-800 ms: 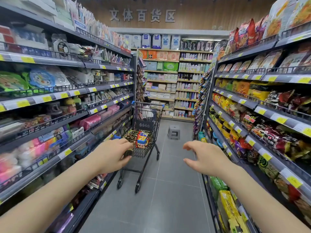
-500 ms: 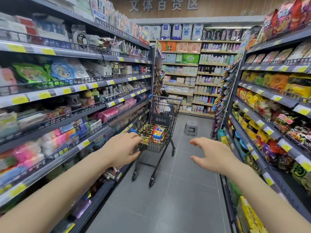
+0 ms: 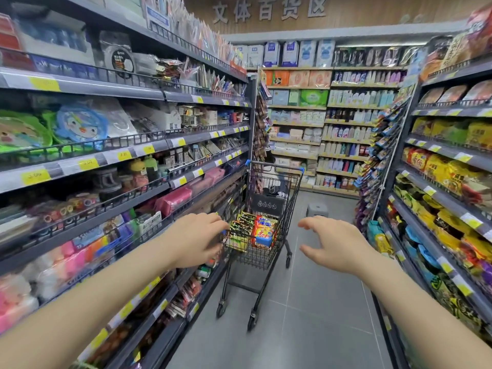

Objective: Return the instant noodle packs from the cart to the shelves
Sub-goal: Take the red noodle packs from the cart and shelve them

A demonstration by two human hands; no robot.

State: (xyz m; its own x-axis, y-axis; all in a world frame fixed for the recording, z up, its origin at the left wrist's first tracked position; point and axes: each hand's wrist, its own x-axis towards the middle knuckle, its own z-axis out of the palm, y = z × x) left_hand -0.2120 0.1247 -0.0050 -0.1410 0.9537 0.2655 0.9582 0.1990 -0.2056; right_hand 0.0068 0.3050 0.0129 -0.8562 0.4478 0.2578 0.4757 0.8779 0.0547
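We count one black wire shopping cart, one small grey plastic stool on the floor, and two bare hands: left, right

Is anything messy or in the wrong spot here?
Yes. The instant noodle packs lie jumbled in the shopping cart instead of on the noodle shelves at the right. Nothing looks spilled or broken, and both hands are empty.
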